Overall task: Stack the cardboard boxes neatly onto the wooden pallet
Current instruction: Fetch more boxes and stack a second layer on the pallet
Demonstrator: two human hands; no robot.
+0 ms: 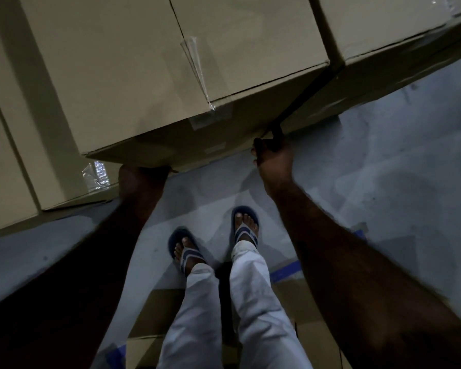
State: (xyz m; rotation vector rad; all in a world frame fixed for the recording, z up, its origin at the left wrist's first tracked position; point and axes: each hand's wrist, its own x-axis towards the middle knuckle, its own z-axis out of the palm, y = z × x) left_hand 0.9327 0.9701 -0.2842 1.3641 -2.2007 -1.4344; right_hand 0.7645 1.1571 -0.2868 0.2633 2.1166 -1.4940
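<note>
Overhead, head view: one large cardboard box (pixel 149 75), plain tan, smooth-faced, its seam sealed with clear tape (pixel 197 73), stands over the grey concrete floor (pixel 383 161), crowded by a left box (pixel 8 161) and a right box (pixel 383 25) on either flank. Left hand (pixel 141 182) clasps the near bottom corner from beneath, its tips hidden; right hand (pixel 273 161) grasps the lower right corner, fingers (pixel 260 145) curled round it. Below: blue-and-white sandals (pixel 244 227), white trousers (pixel 250 302), flattened cardboard (pixel 157 310), blue tape strips (pixel 285 271).
</note>
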